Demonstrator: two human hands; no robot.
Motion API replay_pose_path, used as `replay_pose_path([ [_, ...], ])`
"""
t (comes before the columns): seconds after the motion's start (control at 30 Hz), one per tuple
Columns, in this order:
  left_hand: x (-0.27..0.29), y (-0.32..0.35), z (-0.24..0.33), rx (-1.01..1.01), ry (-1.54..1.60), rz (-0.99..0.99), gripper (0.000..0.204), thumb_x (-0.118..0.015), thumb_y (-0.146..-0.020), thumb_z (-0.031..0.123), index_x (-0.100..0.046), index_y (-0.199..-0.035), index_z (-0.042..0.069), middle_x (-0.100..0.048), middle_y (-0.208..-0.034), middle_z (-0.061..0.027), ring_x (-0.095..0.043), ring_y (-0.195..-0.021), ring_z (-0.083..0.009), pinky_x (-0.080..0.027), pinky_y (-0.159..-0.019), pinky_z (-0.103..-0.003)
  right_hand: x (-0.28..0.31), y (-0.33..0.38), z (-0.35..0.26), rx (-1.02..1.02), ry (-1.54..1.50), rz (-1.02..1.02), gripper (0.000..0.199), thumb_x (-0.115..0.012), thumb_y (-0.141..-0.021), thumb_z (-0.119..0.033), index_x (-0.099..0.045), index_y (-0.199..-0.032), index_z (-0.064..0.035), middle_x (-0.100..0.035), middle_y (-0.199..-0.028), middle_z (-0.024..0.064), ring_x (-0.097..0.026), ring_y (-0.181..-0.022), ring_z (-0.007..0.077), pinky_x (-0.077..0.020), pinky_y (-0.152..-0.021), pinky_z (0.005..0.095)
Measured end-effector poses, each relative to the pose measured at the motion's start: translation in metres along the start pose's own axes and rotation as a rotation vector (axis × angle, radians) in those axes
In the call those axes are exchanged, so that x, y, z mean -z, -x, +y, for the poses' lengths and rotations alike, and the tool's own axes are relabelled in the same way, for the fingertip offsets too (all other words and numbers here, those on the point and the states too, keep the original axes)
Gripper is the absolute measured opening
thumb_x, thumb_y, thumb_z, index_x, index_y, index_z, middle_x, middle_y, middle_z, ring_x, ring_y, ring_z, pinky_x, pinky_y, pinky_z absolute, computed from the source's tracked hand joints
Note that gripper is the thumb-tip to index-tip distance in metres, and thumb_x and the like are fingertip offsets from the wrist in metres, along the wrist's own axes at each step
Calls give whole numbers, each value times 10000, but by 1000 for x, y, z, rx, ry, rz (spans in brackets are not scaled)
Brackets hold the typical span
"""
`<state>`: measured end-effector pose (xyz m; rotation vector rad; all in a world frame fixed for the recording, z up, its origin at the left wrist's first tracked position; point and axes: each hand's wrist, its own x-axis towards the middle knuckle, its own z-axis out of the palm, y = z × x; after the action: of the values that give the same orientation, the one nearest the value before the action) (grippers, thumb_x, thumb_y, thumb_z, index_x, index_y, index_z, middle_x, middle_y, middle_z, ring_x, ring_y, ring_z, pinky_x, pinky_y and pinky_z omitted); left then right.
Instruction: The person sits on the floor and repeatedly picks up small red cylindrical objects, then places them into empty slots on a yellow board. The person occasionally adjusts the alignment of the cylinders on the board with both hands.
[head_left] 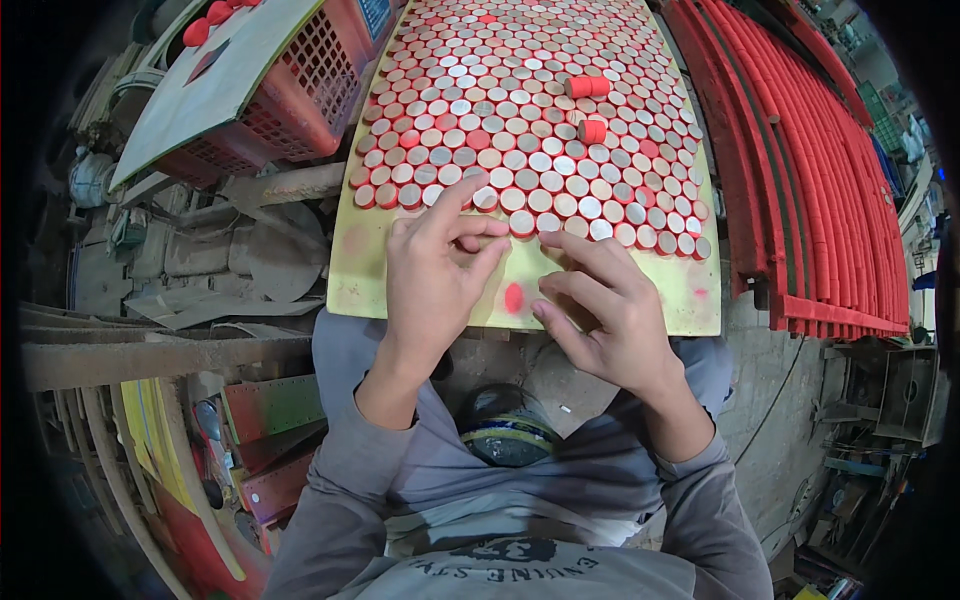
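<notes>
Head view, both hands' fingers loosely curled – empty, red caps (520, 170) touching left hand (435, 275), right hand (610, 310)

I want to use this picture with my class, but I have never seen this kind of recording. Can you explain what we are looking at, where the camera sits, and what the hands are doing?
The camera is worn on a person's head and looks down, so the edges curve. The two bare hands are that person's own. A yellowish board lies in front of them, packed with rows of small red caps standing upright with silvery tops; two caps lie on their sides. The left hand touches the nearest row with its fingertips. The right hand rests on the bare board edge. Neither clearly holds anything. A red basket sits to the left, long red rods to the right.
</notes>
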<state>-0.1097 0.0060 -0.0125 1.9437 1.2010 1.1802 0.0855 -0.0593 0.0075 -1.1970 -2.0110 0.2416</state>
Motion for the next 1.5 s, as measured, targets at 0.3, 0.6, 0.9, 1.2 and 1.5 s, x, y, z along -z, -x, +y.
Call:
replay_pose_path([
  [0.3,1,-2,4,-24,-28,-23,483,-768,-853,17,-645,-1319,57,-793,-901,-72,-651,-712,-100,-525,-736,-264,-4,4,3,-40,16,49,212,-817,-766,-99,-700,-915,-2,-686,-1187,158,-669,-935,305,-563,-796,388],
  [0.6,5,-4,11,-99,-51,87,436,-791,-813,49,-669,-1231,33,-759,-993,-76,-636,-708,-145,-495,-748,-313,20,1,-3,-41,-6,150,174,-813,-757,-43,-709,-892,-8,-724,-1098,146,-688,-863,291,-551,-775,368],
  [0.9,3,-9,8,-299,-50,182,371,-787,-790,8,-699,-1150,1,-716,-1123,-151,-678,-852,-218,-546,-794,-329,70,7,37,-380,342,123,630,-900,-707,-170,-661,-1274,-36,-523,-1484,225,-558,-1339,359,-484,-1071,434],
  [1.2,18,-6,-6,-371,122,448,274,-559,-973,-44,-597,-1242,-70,-653,-1212,-163,-631,-1015,-187,-516,-905,-291,73,0,36,-344,198,242,608,-888,-760,-208,-646,-1284,-18,-561,-1423,250,-608,-1273,364,-527,-1020,444],
  [1.5,3,-10,5,-583,55,491,220,-555,-936,-54,-612,-1148,-56,-669,-1113,-171,-640,-873,-191,-534,-824,-312,44,-146,90,-318,516,-189,311,-702,-857,-112,-689,-1163,-63,-693,-1136,158,-674,-1081,348,-552,-919,464],
])
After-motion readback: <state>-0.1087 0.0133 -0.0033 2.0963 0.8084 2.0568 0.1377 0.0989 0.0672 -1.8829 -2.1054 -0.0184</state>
